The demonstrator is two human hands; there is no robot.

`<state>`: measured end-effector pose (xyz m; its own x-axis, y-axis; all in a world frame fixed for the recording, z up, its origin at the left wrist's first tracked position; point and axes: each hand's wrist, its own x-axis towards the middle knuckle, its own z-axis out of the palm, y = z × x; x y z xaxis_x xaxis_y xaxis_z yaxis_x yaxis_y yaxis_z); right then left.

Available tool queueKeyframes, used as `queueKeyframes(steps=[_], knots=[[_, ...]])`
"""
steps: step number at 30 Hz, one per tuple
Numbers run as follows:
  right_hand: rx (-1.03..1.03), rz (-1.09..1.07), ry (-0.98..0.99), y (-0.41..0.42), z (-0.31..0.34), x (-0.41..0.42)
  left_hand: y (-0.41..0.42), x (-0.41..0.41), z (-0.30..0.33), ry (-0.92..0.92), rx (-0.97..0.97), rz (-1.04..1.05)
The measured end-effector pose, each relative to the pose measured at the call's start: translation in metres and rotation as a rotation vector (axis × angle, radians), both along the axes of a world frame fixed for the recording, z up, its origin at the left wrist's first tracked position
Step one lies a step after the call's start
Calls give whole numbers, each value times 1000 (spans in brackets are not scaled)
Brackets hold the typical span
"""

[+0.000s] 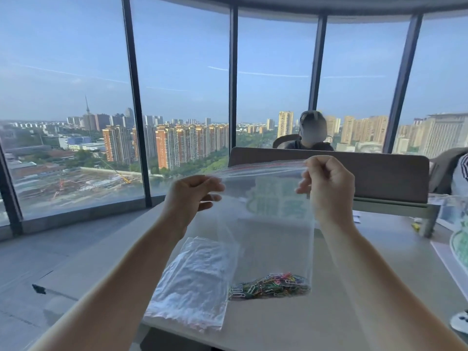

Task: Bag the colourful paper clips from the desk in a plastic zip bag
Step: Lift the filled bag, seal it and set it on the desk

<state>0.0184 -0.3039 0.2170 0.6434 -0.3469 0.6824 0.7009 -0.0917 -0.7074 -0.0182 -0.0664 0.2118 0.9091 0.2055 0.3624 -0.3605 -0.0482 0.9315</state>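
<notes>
I hold a clear plastic zip bag (266, 231) upright above the desk (367, 287). My left hand (192, 196) pinches the left end of its zip strip and my right hand (328, 186) pinches the right end, so the top edge is stretched taut between them. A heap of colourful paper clips (272, 286) lies inside the bag at its bottom, which hangs just above or on the desk surface.
A stack of spare clear bags (192, 282) lies flat on the desk to the left, near its edge. A grey partition (379, 173) stands behind, with a seated person beyond it. Papers and small items lie at the right edge. Tall windows surround the desk.
</notes>
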Motion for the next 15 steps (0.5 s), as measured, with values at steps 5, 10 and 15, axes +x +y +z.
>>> queueKeyframes(steps=[5,10,15], knots=[[3,-75,30,-31,-12,7,-29,21,-5,23,7,-13],[19,-137,70,-55,-26,7,-55,36,-19,47,-15,-19],[-59,-224,191,-79,-47,13,-77,40,-30,78,0,-82]])
